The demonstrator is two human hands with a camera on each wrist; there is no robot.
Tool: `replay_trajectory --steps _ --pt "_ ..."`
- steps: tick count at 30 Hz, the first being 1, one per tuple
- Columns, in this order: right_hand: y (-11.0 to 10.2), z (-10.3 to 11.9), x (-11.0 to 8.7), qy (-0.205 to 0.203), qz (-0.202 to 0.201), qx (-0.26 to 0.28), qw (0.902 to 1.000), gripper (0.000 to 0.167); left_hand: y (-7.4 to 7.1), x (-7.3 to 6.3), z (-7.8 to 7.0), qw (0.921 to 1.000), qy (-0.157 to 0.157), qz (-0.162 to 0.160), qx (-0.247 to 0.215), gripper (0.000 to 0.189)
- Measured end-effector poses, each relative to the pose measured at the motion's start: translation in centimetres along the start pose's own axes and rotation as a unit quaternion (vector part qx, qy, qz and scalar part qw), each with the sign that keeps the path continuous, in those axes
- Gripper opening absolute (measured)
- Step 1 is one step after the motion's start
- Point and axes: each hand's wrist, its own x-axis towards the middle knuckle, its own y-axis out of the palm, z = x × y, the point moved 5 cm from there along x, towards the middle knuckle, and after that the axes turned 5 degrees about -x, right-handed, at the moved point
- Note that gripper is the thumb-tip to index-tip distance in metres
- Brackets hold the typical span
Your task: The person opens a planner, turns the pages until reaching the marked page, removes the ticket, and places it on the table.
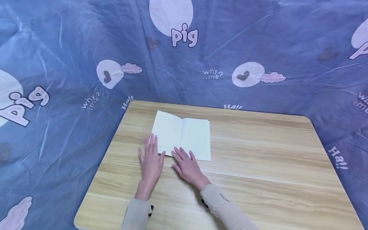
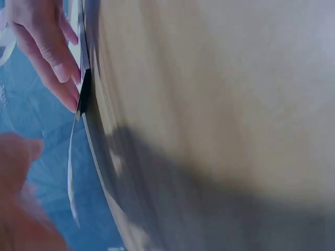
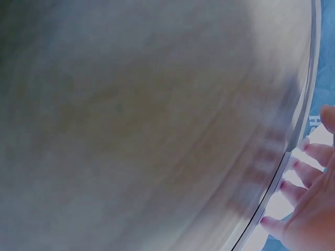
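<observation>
An open notebook [image 1: 195,135] lies on the wooden table, its left page plain white and its right page lined. The left page rises slightly off the table toward its outer side. My left hand [image 1: 151,163] has straight, spread fingers that overlap the lower left edge of the plain page. Fingertips of my right hand [image 1: 188,166] rest on the lower edge near the fold, the fingers extended and loosely spread. In the left wrist view the notebook [image 2: 85,91] shows edge-on, with a dark cover below the pages. The right wrist view shows the right hand [image 3: 309,209] over the white pages.
The light wood table [image 1: 273,159] has rounded corners and stretches far to the right of the notebook. Blue printed cloth [image 1: 138,35] hangs behind it and along both sides. Grey sleeves [image 1: 136,212] cover both forearms, with a small black piece at each wrist.
</observation>
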Motion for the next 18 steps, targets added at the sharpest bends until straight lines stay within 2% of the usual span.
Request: replay_trajectory --steps 4,6,8,11,18 --pt "0.2 0.1 0.0 0.003 0.022 -0.019 0.9996 0.057 1.9 0.8 -0.3 0.9938 0.044 0.093 0.044 0.063" --pt "0.4 0.2 0.0 -0.003 0.032 -0.024 0.9992 0.057 2.7 0.9 -0.1 0.9891 0.045 0.133 0.042 0.06" --pt "0.5 0.2 -0.1 -0.007 0.046 -0.032 0.9984 0.057 3.3 0.9 0.1 0.9859 0.039 0.159 0.033 0.059" --pt "0.3 0.3 -0.1 -0.014 0.047 -0.045 0.9978 0.057 3.9 0.9 0.4 0.9837 0.031 0.176 0.017 0.058" --pt "-0.1 0.1 -0.2 -0.017 0.044 -0.053 0.9975 0.058 4.4 1.0 0.5 0.9823 0.032 0.185 0.004 0.057"
